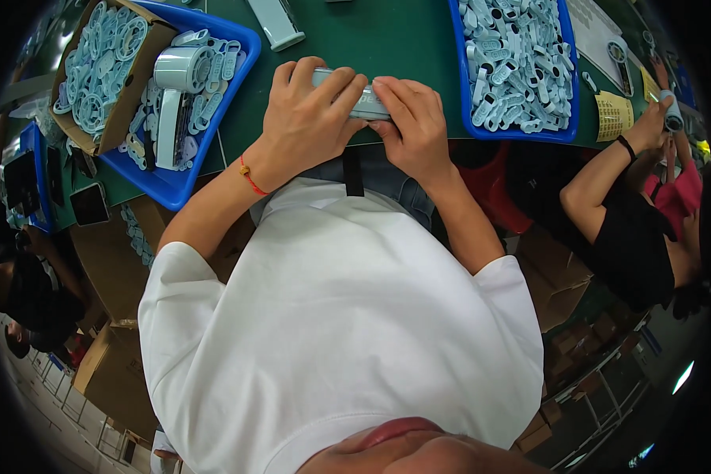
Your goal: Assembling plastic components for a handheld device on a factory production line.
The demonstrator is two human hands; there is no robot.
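Between my two hands is a pale blue-grey, elongated plastic housing (368, 107) with lettering on its upper face, held level near the table's front edge. My left hand (308, 110), with a red cord bracelet at the wrist, grips its left part, fingers bent over the top. Around the right end my right hand (415, 122) is closed, fingers on top and thumb at the near side. My fingers cover much of the housing. Beyond the left hand, a long pale plastic handle piece (276, 24) lies on the green table (371, 39).
At left, a blue tray (250, 49) holds a cardboard box (125, 110) of ring-shaped parts and a pale fan-like body (183, 69). Another blue tray (521, 135) at right holds many small parts. A yellow sheet (612, 116) lies beside it. A co-worker's hand (648, 128) is farther right.
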